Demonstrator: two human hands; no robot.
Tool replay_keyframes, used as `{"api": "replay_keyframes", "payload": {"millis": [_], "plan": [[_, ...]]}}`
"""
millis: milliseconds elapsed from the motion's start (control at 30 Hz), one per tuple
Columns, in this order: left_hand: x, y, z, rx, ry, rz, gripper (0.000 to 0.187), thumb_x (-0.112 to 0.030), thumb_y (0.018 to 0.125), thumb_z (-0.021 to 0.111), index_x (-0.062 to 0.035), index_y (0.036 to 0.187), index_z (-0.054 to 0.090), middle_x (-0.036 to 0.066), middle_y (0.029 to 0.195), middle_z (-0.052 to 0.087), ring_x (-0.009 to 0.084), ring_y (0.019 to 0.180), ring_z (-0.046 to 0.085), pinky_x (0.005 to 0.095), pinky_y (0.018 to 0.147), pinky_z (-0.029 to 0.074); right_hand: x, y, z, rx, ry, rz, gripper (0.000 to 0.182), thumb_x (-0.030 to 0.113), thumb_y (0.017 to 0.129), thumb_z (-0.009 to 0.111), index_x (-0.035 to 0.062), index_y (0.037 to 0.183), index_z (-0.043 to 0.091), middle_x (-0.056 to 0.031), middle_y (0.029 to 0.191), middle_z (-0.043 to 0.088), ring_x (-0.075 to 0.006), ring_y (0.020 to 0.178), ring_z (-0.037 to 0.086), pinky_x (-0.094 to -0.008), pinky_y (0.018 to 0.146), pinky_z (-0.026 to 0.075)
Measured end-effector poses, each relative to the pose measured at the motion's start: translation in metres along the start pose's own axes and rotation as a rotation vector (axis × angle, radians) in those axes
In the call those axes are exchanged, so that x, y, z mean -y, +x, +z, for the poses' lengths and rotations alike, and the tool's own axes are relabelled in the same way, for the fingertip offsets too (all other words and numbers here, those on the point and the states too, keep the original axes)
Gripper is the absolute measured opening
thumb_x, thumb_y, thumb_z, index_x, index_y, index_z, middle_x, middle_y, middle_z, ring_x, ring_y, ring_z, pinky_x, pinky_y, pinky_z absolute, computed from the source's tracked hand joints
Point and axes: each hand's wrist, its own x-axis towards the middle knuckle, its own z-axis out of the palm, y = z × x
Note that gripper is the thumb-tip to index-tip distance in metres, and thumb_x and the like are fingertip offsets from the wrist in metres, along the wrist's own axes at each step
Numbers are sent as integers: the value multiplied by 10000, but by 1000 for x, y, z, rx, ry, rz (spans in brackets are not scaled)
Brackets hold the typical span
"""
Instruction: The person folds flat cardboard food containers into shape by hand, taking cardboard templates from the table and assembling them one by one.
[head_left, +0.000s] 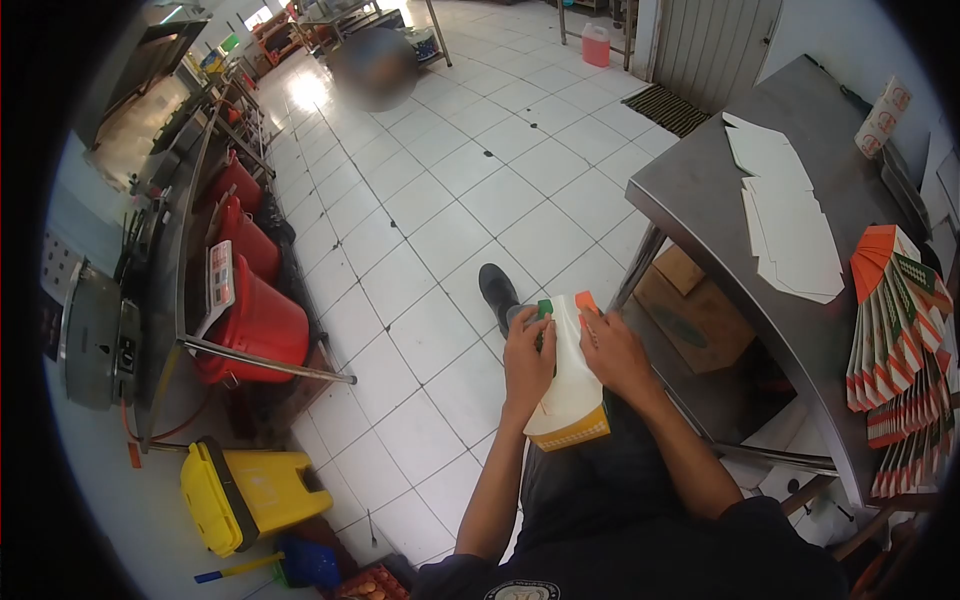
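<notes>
A white cardboard carton (571, 385) with a yellow checkered bottom, a green flap and an orange flap rests on my lap. My left hand (527, 362) grips its left side near the green flap. My right hand (613, 352) holds its right side by the orange flap, fingers pressing on the top edge. Flat white carton blanks (790, 225) lie on the steel table (700, 190) to my right. A fanned stack of folded orange-and-green cartons (900, 340) stands at that table's near end.
Red buckets (255, 310) sit under a steel counter (175, 230) on the left, with a yellow bin (245, 495) and blue dustpan (305, 562) nearer. A cardboard box (695, 315) lies under the table. White tiled floor (440, 200) stretches ahead; a person stands far off.
</notes>
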Motion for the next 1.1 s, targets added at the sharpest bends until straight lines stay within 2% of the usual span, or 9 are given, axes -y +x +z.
{"api": "replay_keyframes", "payload": {"millis": [33,167,300,433,667,833,933,1033,1100], "plan": [[1,4,2,13,-44,-34,223,-128,989,667,8,1143,753,138,1272,685,313,983,719,359,837,568,-2,4,0,0,4,14,461,233,996,603,40,1414,578,-238,1117,643,-446,1013,669,-503,867,550],[13,20,0,92,-268,-166,222,-77,971,680,36,1158,718,144,1239,691,229,962,717,334,822,568,-14,15,4,-42,96,4,442,246,965,627,39,1355,629,-239,1130,645,-446,951,681,-504,861,554],[-7,20,0,-4,-722,-358,203,-34,955,681,47,1141,685,117,1117,713,152,970,688,306,847,555,-22,3,16,-213,300,-60,422,199,925,686,14,1304,663,-209,1127,654,-365,891,704,-427,822,576],[-2,10,-8,96,-725,-441,115,11,943,682,38,1055,673,80,1084,706,138,974,664,296,854,542,-16,-15,18,-305,509,-58,377,112,909,711,-22,1261,680,-165,1115,676,-235,894,720,-346,779,584],[19,-19,-10,123,-593,-99,82,51,911,682,-3,970,660,69,1073,685,145,951,649,288,869,517,-16,-35,7,-208,844,108,376,65,979,688,-14,1346,666,-113,1034,744,-72,853,666,-245,716,541],[-11,-28,-29,110,73,356,158,44,871,725,-30,1006,685,106,1070,681,180,972,662,315,887,528,-9,-41,-7,-238,570,-35,325,74,982,690,-27,1291,693,-146,1093,747,-135,820,683,-269,739,554],[-78,-42,-50,-32,365,228,195,-5,890,754,-32,1078,711,101,1070,703,176,974,678,312,871,541,5,-42,-15,-286,546,-67,323,48,968,682,-22,1283,699,-166,1156,728,-199,819,694,-305,755,565],[-95,-59,-39,22,-336,-144,228,-76,927,766,-18,1142,720,84,1069,724,167,964,686,293,848,546,22,-51,-22,-358,418,-289,376,4,925,694,-16,1301,690,-191,1255,693,-267,886,710,-345,792,583],[-96,-61,-34,118,-650,-409,221,-124,1008,695,8,1186,698,71,1085,731,156,977,689,278,858,545,32,-58,-27,-370,318,-456,412,-20,895,705,-17,1307,685,-207,1309,669,-315,952,713,-374,830,591]]}}
